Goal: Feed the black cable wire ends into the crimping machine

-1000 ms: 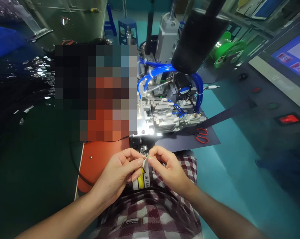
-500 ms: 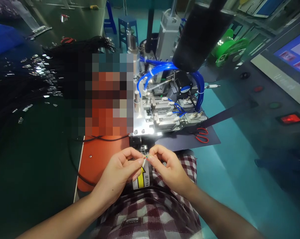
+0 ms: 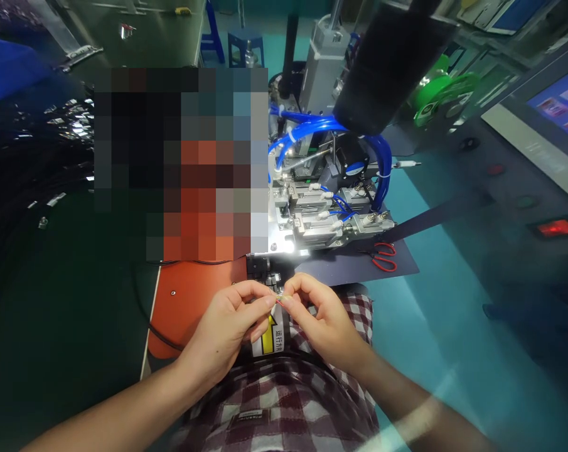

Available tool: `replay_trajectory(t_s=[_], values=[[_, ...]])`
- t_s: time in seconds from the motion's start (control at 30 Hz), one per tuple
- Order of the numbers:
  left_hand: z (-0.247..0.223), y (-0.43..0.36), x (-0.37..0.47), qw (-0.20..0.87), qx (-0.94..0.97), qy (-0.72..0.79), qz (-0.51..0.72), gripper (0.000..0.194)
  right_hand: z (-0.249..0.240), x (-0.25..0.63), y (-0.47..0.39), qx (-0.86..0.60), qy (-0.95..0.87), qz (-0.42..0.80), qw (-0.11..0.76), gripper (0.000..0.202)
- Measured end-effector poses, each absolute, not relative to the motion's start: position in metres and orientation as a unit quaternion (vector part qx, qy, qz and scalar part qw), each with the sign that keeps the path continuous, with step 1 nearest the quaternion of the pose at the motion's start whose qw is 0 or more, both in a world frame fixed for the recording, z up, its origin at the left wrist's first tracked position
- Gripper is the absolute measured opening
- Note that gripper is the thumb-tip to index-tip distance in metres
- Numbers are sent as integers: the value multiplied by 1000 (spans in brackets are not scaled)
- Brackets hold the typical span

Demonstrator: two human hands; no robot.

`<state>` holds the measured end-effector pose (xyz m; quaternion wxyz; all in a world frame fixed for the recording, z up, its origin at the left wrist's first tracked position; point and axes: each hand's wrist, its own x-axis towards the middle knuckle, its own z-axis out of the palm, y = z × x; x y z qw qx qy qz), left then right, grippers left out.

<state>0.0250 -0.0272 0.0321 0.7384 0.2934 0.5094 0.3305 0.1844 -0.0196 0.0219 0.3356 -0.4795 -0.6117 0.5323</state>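
Close together over my lap, both hands pinch a short bit of thin coloured wires [image 3: 280,298], with red and yellowish strands showing between the fingertips. My left hand [image 3: 231,317] is closed, thumb against forefinger, at the left end of the strands. On the other side my right hand [image 3: 320,311] is closed in the same kind of pinch. The fingertips hide most of the wires. A dark cable [image 3: 288,355] crosses the checked cloth on my lap, below a label with a yellow arrow [image 3: 267,339].
Ahead stands a metal machine [image 3: 319,229] with blue air tubes [image 3: 312,124]. Red-handled snips [image 3: 385,256] lie on its dark base sheet. An orange board [image 3: 199,314] is to the left, partly under a pixelated patch. A green spool [image 3: 432,94] and a lit red switch [image 3: 555,226] are at right.
The view has shifted slightly, so the machine appears a little further right. Both hands keep their pinch on the wires, and the strands between the fingertips look slightly turned.
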Motion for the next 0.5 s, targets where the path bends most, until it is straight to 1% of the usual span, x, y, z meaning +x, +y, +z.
replay_trajectory(t_s=[0.2,0.3,0.4,0.5], values=[[30,-30,26,715,322,521,335,19,21,183,-21,-486,-587,546,348,11],[28,-31,25,713,334,517,335,20,22,187,-19,-485,-578,554,351,6],[27,-31,24,710,344,516,334,20,24,190,-17,-490,-594,529,356,4],[27,-31,24,708,350,517,331,18,25,190,-16,-494,-612,513,343,6]])
